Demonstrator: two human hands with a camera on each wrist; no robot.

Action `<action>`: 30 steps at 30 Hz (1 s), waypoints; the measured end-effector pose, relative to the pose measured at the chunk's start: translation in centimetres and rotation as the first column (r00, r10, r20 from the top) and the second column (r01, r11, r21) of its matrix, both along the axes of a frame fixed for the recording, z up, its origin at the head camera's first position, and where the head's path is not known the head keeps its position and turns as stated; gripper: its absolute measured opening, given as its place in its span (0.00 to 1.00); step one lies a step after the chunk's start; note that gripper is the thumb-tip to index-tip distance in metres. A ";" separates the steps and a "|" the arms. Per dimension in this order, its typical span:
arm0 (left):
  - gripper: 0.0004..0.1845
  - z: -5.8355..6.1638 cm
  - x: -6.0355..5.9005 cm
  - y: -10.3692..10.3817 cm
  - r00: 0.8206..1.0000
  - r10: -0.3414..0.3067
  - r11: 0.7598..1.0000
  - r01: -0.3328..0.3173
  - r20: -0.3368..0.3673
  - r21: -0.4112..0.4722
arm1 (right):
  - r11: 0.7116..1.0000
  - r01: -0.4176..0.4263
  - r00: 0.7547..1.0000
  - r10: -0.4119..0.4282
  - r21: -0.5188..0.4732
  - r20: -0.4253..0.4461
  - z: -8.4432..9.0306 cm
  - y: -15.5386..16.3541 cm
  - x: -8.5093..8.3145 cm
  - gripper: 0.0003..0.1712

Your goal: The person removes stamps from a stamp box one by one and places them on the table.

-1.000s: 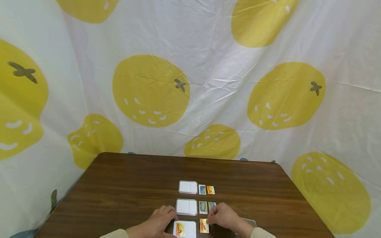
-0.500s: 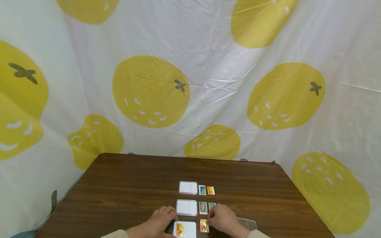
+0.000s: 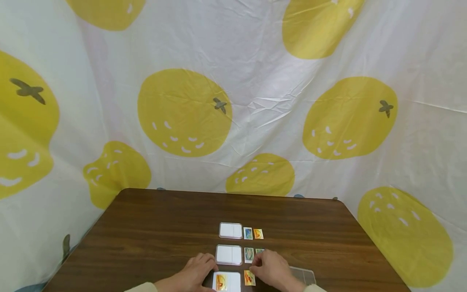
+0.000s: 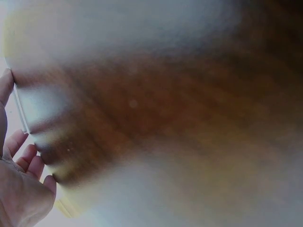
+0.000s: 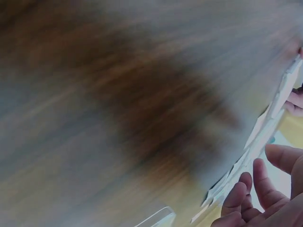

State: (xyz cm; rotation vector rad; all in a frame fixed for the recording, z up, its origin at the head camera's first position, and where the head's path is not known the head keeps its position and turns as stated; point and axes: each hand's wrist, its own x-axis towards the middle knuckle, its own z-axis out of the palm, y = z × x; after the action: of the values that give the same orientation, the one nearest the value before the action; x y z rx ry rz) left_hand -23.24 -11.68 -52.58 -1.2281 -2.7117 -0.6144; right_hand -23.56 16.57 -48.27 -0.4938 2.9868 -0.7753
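My left hand (image 3: 193,271) holds the left side of the nearest clear case (image 3: 235,280), thumb and fingertips at its edge. A yellow-orange stamp (image 3: 221,282) lies on the left half of that case's white insert. In the left wrist view the thumb and fingers (image 4: 28,156) lie along the case's rim. Right of the case, an orange-red stamp (image 3: 249,278) lies slightly tilted on the table. My right hand (image 3: 271,267) touches its upper edge with bent fingertips. In the right wrist view a small gap shows between thumb and forefinger (image 5: 262,184).
Two more clear cases with white inserts, the middle one (image 3: 228,255) and the far one (image 3: 230,230), stand in line behind. Beside them lie a green stamp (image 3: 249,255), a partly covered stamp (image 3: 259,251), a blue stamp (image 3: 247,233) and an orange stamp (image 3: 258,234). A clear cover (image 3: 308,275) lies by the right wrist.
My right hand has shifted slightly left, its fingertips moving over the orange-red stamp's upper edge. That stamp has turned a little and slid slightly. The left hand has stayed in place.
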 end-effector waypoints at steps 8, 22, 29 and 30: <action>0.25 0.1 0.1 0.1 1.000 0.012 1.000 -0.012 0.012 -0.008 | 0.994 -0.012 0.994 0.001 -0.104 -0.106 0.0 -1.0 -0.1 0.06; 0.25 0.4 0.3 0.0 1.000 0.011 1.000 -0.012 0.023 0.018 | 0.975 -0.131 0.988 0.114 -0.177 -0.102 -0.7 -3.0 0.3 0.13; 0.25 0.5 0.4 0.0 0.999 0.013 1.000 -0.013 0.034 0.021 | 0.978 -0.190 0.976 0.178 -0.087 -0.129 -1.3 -3.5 0.7 0.13; 0.25 0.5 0.4 0.0 1.000 0.008 1.000 -0.009 0.019 0.023 | 0.978 -0.198 0.972 0.187 -0.069 -0.141 -1.4 -3.6 0.8 0.13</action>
State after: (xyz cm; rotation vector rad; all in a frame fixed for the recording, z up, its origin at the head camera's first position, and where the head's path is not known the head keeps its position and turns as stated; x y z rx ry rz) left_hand -22.86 -11.64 -52.07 -1.2113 -2.7159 -0.6574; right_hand -22.73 13.01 -49.63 -0.8577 2.9732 -0.8835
